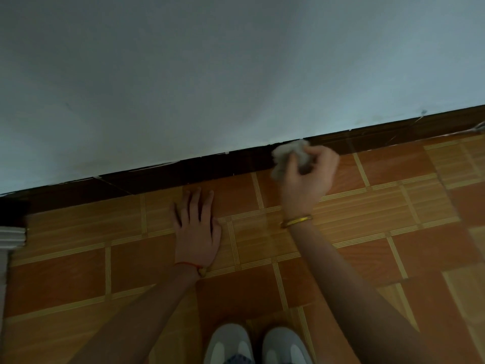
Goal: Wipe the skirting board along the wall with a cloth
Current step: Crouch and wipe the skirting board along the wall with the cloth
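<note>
The right hand (307,177) grips a crumpled pale cloth (287,158), its fingers (324,157) curled round the wad, and holds it against the dark brown skirting board (183,170). The cloth covers the board from its top edge, where it meets the wall (210,74), down to the bottom edge at the floor (367,232). A gold bangle (296,221) sits on that wrist.

The left hand (196,227) rests flat on the floor, fingers straight and close together, holding nothing. Its fingertips lie near the foot of the skirting board but apart from it. A thin red string (187,265) circles the left wrist.

The skirting board runs slantwise across the view, lower at the left and higher at the right. To the right of the cloth its face shows pale streaks and threads, and the board runs on unblocked to the picture's edge. To the left it is dark and runs to a white moulded frame (11,236) at the far left edge.

The floor is laid with orange-brown tiles set off by striped yellow bands. Two pale grey shoes (256,345) stand side by side at the bottom edge, between the two forearms and well back from the wall.
</note>
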The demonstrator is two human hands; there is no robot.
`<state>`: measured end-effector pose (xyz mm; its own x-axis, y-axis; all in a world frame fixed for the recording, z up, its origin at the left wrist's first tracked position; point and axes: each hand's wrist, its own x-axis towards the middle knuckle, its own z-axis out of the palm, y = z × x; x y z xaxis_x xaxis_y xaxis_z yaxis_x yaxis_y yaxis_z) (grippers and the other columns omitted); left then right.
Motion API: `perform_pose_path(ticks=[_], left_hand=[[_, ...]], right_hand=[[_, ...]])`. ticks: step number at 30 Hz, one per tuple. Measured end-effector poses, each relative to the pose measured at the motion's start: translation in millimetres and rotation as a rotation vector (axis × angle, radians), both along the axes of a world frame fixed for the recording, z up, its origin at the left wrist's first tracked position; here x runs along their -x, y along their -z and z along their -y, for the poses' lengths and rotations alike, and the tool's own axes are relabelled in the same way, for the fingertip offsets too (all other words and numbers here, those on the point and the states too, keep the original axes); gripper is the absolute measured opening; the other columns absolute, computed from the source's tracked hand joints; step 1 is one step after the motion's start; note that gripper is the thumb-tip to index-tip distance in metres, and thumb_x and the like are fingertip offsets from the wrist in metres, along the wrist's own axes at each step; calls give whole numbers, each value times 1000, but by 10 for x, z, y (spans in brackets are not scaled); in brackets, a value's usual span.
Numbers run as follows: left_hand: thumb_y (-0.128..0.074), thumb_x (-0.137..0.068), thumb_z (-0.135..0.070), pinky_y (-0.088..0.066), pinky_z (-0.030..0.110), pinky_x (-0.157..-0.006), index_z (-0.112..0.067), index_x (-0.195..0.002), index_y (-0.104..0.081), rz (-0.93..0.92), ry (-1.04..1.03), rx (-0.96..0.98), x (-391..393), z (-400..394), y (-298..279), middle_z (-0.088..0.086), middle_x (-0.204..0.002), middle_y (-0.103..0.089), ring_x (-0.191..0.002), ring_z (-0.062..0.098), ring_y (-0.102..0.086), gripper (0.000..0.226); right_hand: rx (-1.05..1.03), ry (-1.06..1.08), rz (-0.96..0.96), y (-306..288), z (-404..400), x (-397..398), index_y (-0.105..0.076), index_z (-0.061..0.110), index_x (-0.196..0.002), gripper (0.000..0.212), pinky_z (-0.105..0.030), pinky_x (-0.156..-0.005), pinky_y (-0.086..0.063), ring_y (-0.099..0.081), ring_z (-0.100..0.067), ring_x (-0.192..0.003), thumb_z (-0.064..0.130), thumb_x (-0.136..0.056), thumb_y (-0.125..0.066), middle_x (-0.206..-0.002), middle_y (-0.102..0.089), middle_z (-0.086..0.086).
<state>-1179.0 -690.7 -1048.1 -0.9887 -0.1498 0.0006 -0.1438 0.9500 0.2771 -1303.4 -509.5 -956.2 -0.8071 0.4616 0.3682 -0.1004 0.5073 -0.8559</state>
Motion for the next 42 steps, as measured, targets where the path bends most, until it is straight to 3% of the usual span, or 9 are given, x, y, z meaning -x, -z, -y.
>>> perform_pose_path(ticks=[3, 8, 13, 16, 20, 25, 32, 38, 42], left_hand=[[-31, -98, -35, -14, 66, -118, -14, -153, -37, 14, -4, 9, 4, -10, 1, 15, -158, -33, -149, 36, -23, 59], [-31, -98, -34, -14, 66, -118, -14, -153, -36, 6, -3, 15, -3, -29, -4, 15, -158, -33, -149, 36, -23, 59], [-31, -98, -34, -12, 66, -118, -13, -152, -36, -12, 0, -2, -7, -14, -4, 16, -157, -34, -149, 36, -23, 59], [-31, -98, -34, -12, 66, -118, -14, -153, -36, -10, 1, -11, -6, -7, 1, 15, -158, -33, -149, 35, -23, 59], [-33, -97, -33, -15, 66, -118, -14, -153, -36, 3, -8, -1, 1, -17, -11, 14, -158, -33, -150, 34, -21, 58], [-31, -97, -33, -13, 66, -118, -14, -153, -36, 19, -10, 4, 13, -30, -12, 15, -158, -33, -149, 35, -22, 59], [-31, -97, -35, -12, 66, -118, -14, -153, -36, 7, -7, 4, -5, -4, 12, 15, -157, -34, -148, 36, -23, 60], [-31, -97, -34, -10, 65, -120, -15, -154, -35, 7, -11, -13, -1, 0, 13, 13, -159, -31, -150, 34, -21, 60], [-30, -98, -34, -10, 65, -120, -14, -153, -35, 2, -10, -17, -4, -8, 20, 14, -159, -32, -150, 35, -21, 59]], right_hand=[[41, 86, 1, -31, -201, 115, -56, 4, -90, 18, -32, -81, -52, -55, -14, -92, 6, -79, -70, -102, -53, -10], [-43, -128, 10, 26, 192, -71, -55, 2, -87, 16, -6, -81, -43, -50, -2, -94, 0, -80, -70, -107, -50, -9], [-142, -369, 24, 126, 365, -170, -56, 2, -86, 16, -7, -78, -43, -53, -11, -93, 0, -79, -71, -107, -51, -11], [-133, -205, 49, 150, 115, -76, -56, 2, -86, 15, -6, -77, -40, -48, -4, -92, 1, -78, -69, -106, -53, -11], [-30, 134, 153, 216, -408, 186, -55, 3, -91, 18, -28, -85, -51, -51, -9, -94, 0, -78, -68, -110, -52, -11], [-72, 8, 200, 306, -228, 115, -54, 4, -91, 20, 2, -79, -40, -51, -8, -96, -2, -79, -69, -114, -51, -11], [-269, -501, 212, 494, 305, -171, -54, 4, -91, 26, -17, -72, -44, -53, -17, -90, -7, -73, -69, -107, -50, -10], [-184, -30, 336, 404, -345, 98, -58, 2, -99, 19, -9, -72, -36, -49, -13, -91, -2, -81, -64, -119, -49, -13], [-241, -104, 295, 432, -340, 106, -59, 3, -98, 21, -22, -80, -46, -54, -18, -96, -3, -79, -66, -118, -50, -13]])
